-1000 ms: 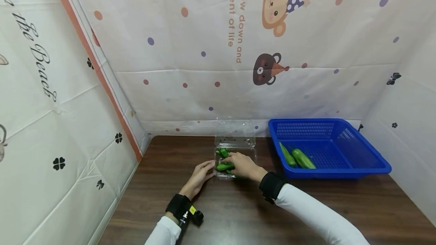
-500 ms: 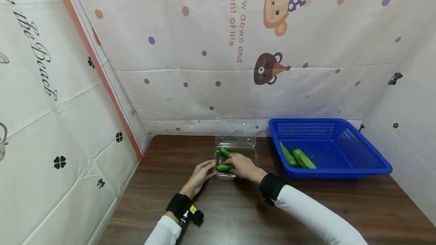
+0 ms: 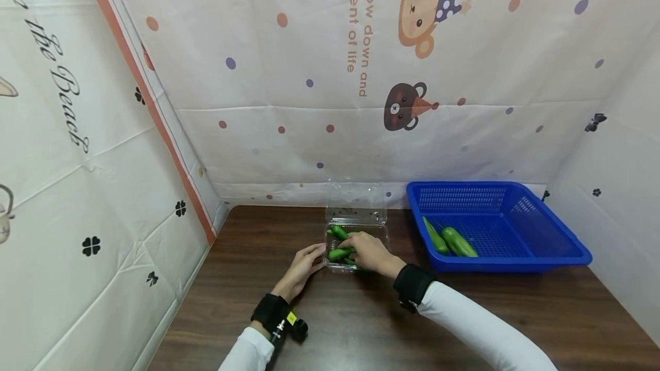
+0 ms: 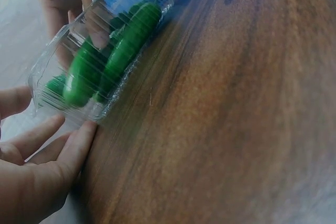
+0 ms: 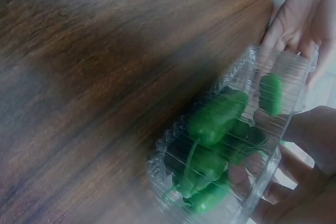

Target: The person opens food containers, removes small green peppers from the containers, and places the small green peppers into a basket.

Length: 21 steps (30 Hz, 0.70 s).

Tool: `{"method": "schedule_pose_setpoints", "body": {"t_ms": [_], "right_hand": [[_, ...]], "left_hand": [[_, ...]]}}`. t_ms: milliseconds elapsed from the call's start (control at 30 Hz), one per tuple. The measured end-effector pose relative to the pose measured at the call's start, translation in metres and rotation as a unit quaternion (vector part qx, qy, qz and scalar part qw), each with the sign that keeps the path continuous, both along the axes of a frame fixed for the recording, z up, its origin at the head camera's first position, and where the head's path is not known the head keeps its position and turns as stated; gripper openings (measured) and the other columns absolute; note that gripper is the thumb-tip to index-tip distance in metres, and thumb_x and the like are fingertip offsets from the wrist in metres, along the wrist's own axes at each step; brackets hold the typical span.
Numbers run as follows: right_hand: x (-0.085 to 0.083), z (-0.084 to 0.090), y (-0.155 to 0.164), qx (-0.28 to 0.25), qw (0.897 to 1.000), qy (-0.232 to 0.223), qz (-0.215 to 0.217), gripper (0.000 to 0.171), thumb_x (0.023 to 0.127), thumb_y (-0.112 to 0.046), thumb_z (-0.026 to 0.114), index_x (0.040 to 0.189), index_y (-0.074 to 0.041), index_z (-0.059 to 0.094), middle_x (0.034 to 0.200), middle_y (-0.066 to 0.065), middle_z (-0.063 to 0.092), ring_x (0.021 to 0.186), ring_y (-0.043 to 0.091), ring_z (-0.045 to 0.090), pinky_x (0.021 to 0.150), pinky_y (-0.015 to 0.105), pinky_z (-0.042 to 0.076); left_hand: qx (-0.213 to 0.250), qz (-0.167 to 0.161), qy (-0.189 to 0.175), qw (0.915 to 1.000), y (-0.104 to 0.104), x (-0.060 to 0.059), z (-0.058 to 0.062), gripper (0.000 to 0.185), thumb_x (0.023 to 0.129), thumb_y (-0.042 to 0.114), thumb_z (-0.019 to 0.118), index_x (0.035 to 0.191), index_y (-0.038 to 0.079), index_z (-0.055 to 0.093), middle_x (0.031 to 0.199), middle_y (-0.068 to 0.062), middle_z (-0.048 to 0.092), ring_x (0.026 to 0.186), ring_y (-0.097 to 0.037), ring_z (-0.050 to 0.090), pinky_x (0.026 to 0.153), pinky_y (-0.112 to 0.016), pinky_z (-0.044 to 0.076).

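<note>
1. Backdrop: white printed sheeting [image 3: 289,102] on three sides of a dark wood-grain table [image 3: 361,325]. Legible vertical lettering on the far panel, "slow down and" and "of life"; script on the panel at 9 o'clock, "the Beach". Printed figures counted: one monkey, one bear, several black clovers, scattered dots.
2. Clear plastic clamshell box [image 3: 356,239], one, at table centre toward 12 o'clock, lid standing open behind it. No label readable.
3. Green peppers [image 3: 340,253], in the box. At least three show in the wrist views; the exact count cannot be told through the ribbed plastic.
4. Left hand [image 3: 301,268], one: fingers straight, tips resting against the box's wall at its 9 o'clock side; it grips nothing.
5. Right hand [image 3: 368,251], one: reaches into the box from its 3 o'clock side, fingers curled down onto the peppers. Whether it grips one cannot be told.
6. Blue plastic mesh basket [image 3: 515,259], one, at 3 o'clock of the box, near but apart.
7. Long green vegetables [image 3: 459,241], two, lying side by side in the basket's left half.
8. Black wrist straps, two, one per arm; white sleeves.
</note>
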State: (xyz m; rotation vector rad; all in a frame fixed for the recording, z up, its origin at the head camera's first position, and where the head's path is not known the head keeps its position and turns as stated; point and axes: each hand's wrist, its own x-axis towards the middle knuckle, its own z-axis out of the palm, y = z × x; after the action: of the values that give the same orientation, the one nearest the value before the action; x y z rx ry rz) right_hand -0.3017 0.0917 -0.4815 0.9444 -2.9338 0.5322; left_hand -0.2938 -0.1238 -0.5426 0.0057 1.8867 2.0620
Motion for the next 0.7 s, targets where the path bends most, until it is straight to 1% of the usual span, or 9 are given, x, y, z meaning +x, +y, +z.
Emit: {"method": "schedule_pose_setpoints", "body": {"t_ms": [167, 267, 400, 533, 633, 700], "right_hand": [[-0.001, 0.005, 0.004, -0.021, 0.999, 0.021, -0.013, 0.033, 0.089, 0.001, 0.075, 0.12, -0.011, 0.076, 0.113, 0.01, 0.073, 0.1, 0.029, 0.071, 0.068, 0.039, 0.062], [-0.002, 0.008, 0.005, -0.035, 0.998, 0.039, -0.026, 0.034, 0.089, 0.0, 0.076, 0.121, -0.009, 0.075, 0.115, 0.012, 0.074, 0.102, 0.031, 0.072, 0.069, 0.041, 0.064], [-0.003, 0.015, 0.006, -0.047, 0.996, 0.06, -0.039, 0.036, 0.087, -0.001, 0.078, 0.122, -0.007, 0.074, 0.119, 0.013, 0.074, 0.105, 0.032, 0.072, 0.076, 0.046, 0.066], [-0.003, 0.023, 0.008, -0.06, 0.994, 0.069, -0.052, 0.037, 0.086, -0.002, 0.08, 0.123, -0.007, 0.074, 0.116, 0.012, 0.075, 0.101, 0.03, 0.073, 0.077, 0.045, 0.066], [-0.004, 0.028, 0.01, -0.072, 0.994, 0.066, -0.058, 0.039, 0.087, -0.002, 0.079, 0.125, -0.006, 0.073, 0.115, 0.014, 0.074, 0.091, 0.027, 0.072, 0.068, 0.037, 0.063], [-0.006, 0.032, 0.011, -0.077, 0.993, 0.061, -0.063, 0.039, 0.088, -0.001, 0.078, 0.126, -0.005, 0.072, 0.116, 0.015, 0.073, 0.083, 0.024, 0.071, 0.06, 0.032, 0.056]], "left_hand": [[-0.001, 0.0, 0.005, 1.0, 0.0, -0.001, 0.0, 0.058, 0.109, 0.033, 0.052, 0.15, -0.006, 0.043, 0.158, -0.028, 0.037, 0.146, -0.043, 0.039, 0.118, -0.049, 0.048], [-0.001, -0.001, 0.005, 1.0, 0.0, -0.001, 0.0, 0.057, 0.109, 0.032, 0.051, 0.15, -0.006, 0.043, 0.159, -0.028, 0.036, 0.147, -0.043, 0.038, 0.118, -0.049, 0.048], [-0.001, -0.002, 0.003, 1.0, 0.0, 0.0, 0.0, 0.055, 0.109, 0.03, 0.051, 0.151, -0.005, 0.043, 0.159, -0.028, 0.036, 0.147, -0.043, 0.037, 0.118, -0.048, 0.048], [0.001, -0.004, 0.005, 1.0, 0.0, 0.0, -0.001, 0.054, 0.109, 0.029, 0.051, 0.151, -0.005, 0.043, 0.158, -0.027, 0.037, 0.147, -0.042, 0.038, 0.119, -0.048, 0.048], [0.004, -0.004, 0.009, 0.9999, -0.001, 0.0, -0.001, 0.055, 0.109, 0.029, 0.052, 0.151, -0.005, 0.043, 0.158, -0.027, 0.037, 0.147, -0.042, 0.039, 0.119, -0.048, 0.047], [0.006, -0.003, 0.009, 0.9999, -0.001, -0.001, -0.002, 0.055, 0.109, 0.029, 0.052, 0.151, -0.005, 0.044, 0.158, -0.026, 0.038, 0.146, -0.041, 0.039, 0.119, -0.048, 0.047]]}}
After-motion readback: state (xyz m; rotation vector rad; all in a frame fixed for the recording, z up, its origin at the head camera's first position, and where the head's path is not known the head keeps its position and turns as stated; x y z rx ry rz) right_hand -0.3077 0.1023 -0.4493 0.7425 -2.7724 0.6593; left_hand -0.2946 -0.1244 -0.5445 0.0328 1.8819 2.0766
